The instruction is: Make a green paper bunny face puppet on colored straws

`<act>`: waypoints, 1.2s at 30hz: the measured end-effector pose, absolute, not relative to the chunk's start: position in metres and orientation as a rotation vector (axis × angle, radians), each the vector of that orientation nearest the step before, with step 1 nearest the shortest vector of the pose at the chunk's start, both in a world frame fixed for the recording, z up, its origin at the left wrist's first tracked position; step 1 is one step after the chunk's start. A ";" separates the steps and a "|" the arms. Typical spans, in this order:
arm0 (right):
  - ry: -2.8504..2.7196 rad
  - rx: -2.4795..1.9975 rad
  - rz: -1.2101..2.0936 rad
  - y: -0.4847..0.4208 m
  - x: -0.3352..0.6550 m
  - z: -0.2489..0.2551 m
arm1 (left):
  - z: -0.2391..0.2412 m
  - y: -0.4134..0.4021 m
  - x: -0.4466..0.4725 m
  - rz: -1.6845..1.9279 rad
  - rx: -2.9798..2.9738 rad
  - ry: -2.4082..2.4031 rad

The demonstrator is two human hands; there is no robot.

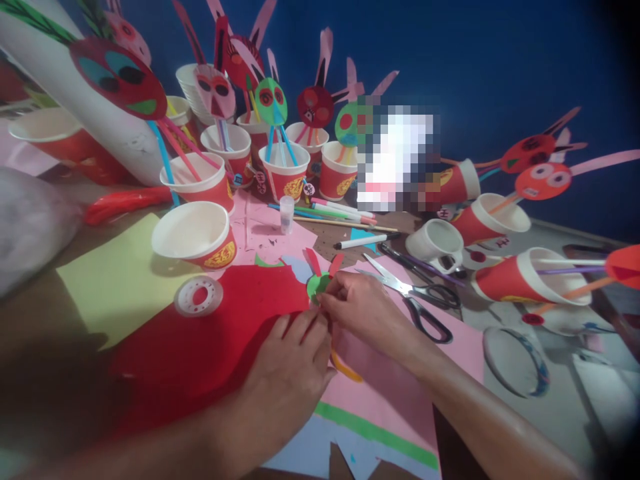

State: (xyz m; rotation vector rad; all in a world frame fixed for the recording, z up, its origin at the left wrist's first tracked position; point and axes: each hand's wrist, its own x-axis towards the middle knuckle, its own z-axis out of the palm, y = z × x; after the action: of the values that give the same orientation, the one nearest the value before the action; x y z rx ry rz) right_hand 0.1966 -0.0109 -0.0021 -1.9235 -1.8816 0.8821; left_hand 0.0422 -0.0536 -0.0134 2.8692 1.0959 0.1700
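A small round green paper face (pixel 316 287) with two red paper ears lies at the edge of the red paper sheet (pixel 240 320). My right hand (pixel 370 310) pinches its right side between thumb and fingertips. My left hand (pixel 293 353) rests just below with bent fingers pressed together, its fingertips close to the face; what lies under them is hidden. An orange strip (pixel 347 368), perhaps a bent straw or paper, shows beside the left thumb. Open-bladed scissors (pixel 407 290) lie right of my right hand.
Several red-and-white paper cups (pixel 283 177) with paper faces on straws stand behind. A tape roll (pixel 199 297) sits on the red sheet. Markers (pixel 340 212), a white mug (pixel 435 241) and a round band (pixel 517 363) lie around. Yellow paper (pixel 120 287) is at left.
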 end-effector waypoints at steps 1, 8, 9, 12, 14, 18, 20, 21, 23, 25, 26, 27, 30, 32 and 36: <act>-1.887 -1.925 0.877 -0.011 0.197 -0.003 | -0.014 -0.054 0.042 0.173 2.868 1.098; -1.796 -1.872 1.003 -0.012 0.198 -0.011 | -0.014 -0.053 0.041 0.127 2.858 1.075; -1.767 -1.870 1.021 -0.011 0.199 -0.009 | -0.014 -0.053 0.041 0.119 2.852 1.069; -1.652 -1.868 1.079 -0.007 0.202 -0.001 | -0.014 -0.052 0.041 0.146 2.847 1.065; -1.566 -1.832 1.180 -0.005 0.203 0.004 | -0.014 -0.052 0.042 0.180 2.856 1.075; -1.385 -1.744 1.443 -0.005 0.202 0.004 | -0.014 -0.053 0.042 0.174 2.862 1.076; -1.312 -1.721 1.523 -0.006 0.201 0.001 | -0.014 -0.053 0.042 0.162 2.865 1.078; -1.288 -1.715 1.548 -0.007 0.200 0.000 | -0.014 -0.053 0.042 0.162 2.868 1.079; -1.279 -1.716 1.570 -0.008 0.200 -0.002 | -0.015 -0.054 0.042 0.168 2.876 1.073; -1.296 -1.721 1.584 -0.008 0.200 -0.003 | -0.016 -0.055 0.041 0.171 2.877 1.067; -1.302 -1.724 1.595 -0.008 0.201 -0.003 | -0.016 -0.055 0.041 0.165 2.873 1.070; -1.301 -1.727 1.608 -0.008 0.201 -0.003 | -0.016 -0.056 0.041 0.160 2.872 1.071; -1.267 -1.745 1.637 -0.009 0.202 -0.003 | -0.017 -0.056 0.040 0.159 2.876 1.073; -1.246 -1.755 1.642 -0.009 0.203 -0.004 | -0.016 -0.056 0.040 0.165 2.886 1.069; -1.203 -1.729 1.689 -0.010 0.202 -0.004 | -0.015 -0.057 0.039 0.157 2.892 1.078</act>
State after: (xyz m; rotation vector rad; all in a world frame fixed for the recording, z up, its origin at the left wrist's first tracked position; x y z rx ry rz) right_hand 0.2024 -0.0095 -0.0037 -1.7291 -1.2032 1.6888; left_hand 0.0391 -0.0566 -0.0148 2.8922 1.0781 0.1573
